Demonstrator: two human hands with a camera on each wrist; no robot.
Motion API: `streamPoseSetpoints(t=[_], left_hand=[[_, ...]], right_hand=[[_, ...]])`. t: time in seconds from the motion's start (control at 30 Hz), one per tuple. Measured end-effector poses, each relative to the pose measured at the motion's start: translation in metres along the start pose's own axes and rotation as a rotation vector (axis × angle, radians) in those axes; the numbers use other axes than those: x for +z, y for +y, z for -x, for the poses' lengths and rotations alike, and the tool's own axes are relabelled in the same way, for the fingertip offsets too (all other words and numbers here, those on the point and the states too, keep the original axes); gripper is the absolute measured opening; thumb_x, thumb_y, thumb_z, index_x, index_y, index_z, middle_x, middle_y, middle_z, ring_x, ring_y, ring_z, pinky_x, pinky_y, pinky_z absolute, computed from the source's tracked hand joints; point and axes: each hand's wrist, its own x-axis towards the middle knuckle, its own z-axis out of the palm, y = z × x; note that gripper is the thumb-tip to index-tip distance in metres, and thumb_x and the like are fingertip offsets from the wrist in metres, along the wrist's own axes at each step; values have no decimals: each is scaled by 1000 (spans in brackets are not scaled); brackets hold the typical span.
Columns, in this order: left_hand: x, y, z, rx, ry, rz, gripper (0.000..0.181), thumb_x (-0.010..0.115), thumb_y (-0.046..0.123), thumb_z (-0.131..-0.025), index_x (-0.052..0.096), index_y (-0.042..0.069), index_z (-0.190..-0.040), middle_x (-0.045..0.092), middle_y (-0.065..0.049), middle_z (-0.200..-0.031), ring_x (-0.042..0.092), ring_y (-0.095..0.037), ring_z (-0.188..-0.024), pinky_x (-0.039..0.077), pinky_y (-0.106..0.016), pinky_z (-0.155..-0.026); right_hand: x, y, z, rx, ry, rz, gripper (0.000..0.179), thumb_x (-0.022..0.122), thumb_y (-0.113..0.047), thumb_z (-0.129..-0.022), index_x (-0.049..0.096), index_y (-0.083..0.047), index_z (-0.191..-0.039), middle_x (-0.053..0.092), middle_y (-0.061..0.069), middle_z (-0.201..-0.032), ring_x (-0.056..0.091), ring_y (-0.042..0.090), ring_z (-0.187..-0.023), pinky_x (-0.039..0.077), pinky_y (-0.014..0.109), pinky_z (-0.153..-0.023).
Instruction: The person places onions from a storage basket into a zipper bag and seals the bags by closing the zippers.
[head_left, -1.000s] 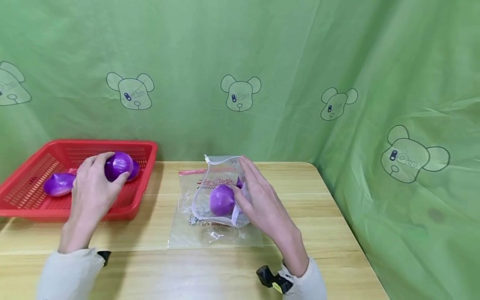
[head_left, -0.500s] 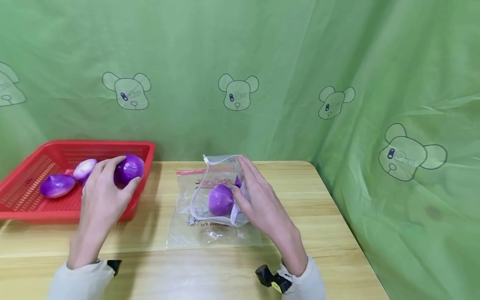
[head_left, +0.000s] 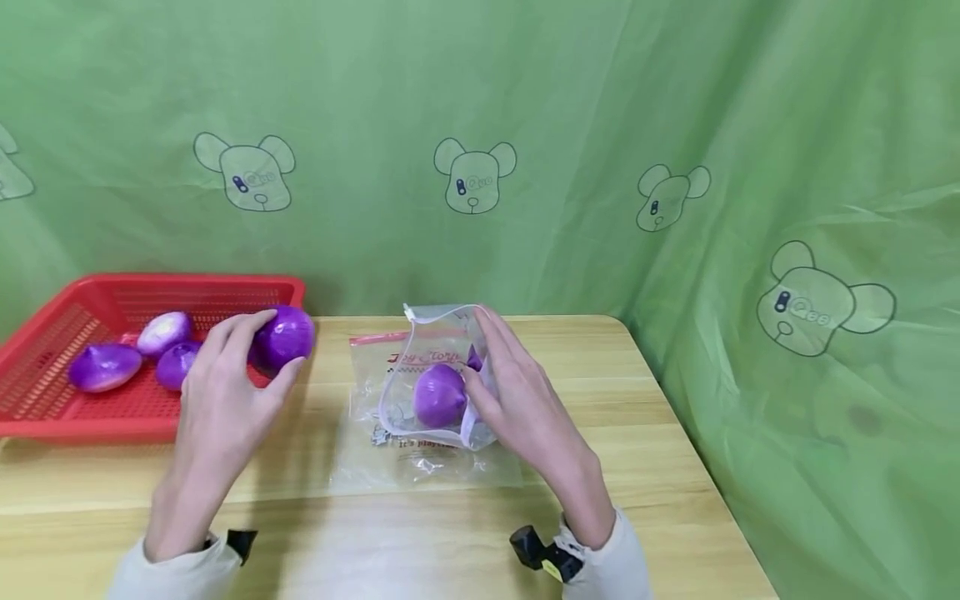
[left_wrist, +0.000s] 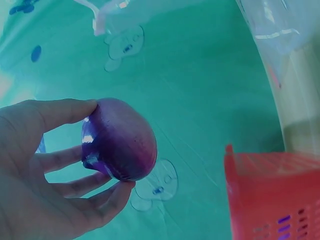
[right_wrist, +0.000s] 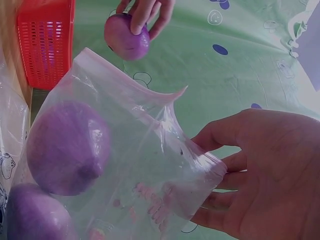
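Note:
My left hand grips a purple onion between thumb and fingers, over the right rim of the red basket. The left wrist view shows that onion held at the fingertips. With thumb and fingers, my right hand pinches the edge of a clear zip bag, whose mouth stands open. Inside the bag are two onions; one onion lies above the other onion in the right wrist view.
Three onions stay in the basket: a purple onion, a paler onion and another onion partly behind my left hand. A flat printed bag lies on the wooden table. A green curtain hangs behind and to the right.
My left hand has moved right with the onion, from inside the basket to its right rim, uncovering other onions. The right hand keeps its hold on the bag.

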Motion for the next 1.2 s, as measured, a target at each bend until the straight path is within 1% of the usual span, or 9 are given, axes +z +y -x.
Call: streamPoseSetpoints(t=[0.2,0.37,0.47,0.63,0.77,0.93,1.07,1.2], left_hand=[[4,19,6,63,6,34,59,85,10,-78,60,4,-132,57,-21,-129,57,-43,-114,49,-62,-90],[9,37,13,157,-2,54,61,85,9,-76,60,3,-132,58,-20,-130,59,-40,-114,51,-58,-92],[12,48,17,206,-16,70,63,85,9,-76,60,4,-133,57,-19,-131,59,-37,-116,52,-55,-93],[19,62,25,252,-58,84,64,85,12,-76,60,7,-134,56,-18,-133,57,-33,-118,53,-52,-93],[32,73,28,295,-88,92,64,85,16,-77,59,8,-135,56,-18,-134,57,-33,-119,54,-51,-92],[56,83,28,353,-127,108,63,85,19,-79,58,6,-134,55,-17,-136,54,-32,-123,51,-49,-99],[70,84,30,379,-123,81,64,86,17,-78,58,4,-133,54,-17,-140,52,-33,-124,51,-49,-99],[78,83,31,402,-112,44,63,85,15,-77,58,1,-132,54,-17,-142,50,-36,-124,48,-48,-102]], right_hand=[[-1,0,0,9,2,6,73,61,-17,-97,22,-7,-158,20,8,-164,25,24,-148,25,41,-118],[-2,0,1,17,2,6,73,62,-17,-97,22,-9,-158,20,7,-164,27,25,-148,25,41,-118],[-3,1,2,15,5,12,73,62,-17,-97,22,-9,-158,21,8,-164,27,25,-148,26,41,-118],[-4,0,1,10,-6,3,73,63,-15,-96,23,-7,-158,20,7,-164,27,24,-148,26,40,-118],[-4,0,2,-2,-12,0,72,62,-13,-96,24,-7,-157,20,8,-164,28,25,-147,27,39,-117],[-4,0,4,-9,-16,9,71,62,-13,-96,26,-6,-157,23,9,-163,31,25,-146,30,39,-115],[-4,-2,5,-32,-16,15,69,61,-12,-96,27,-5,-156,25,10,-162,31,24,-146,31,38,-115],[-6,-4,4,-60,-9,18,68,60,-10,-95,28,-4,-155,28,9,-162,32,22,-145,31,37,-115]])
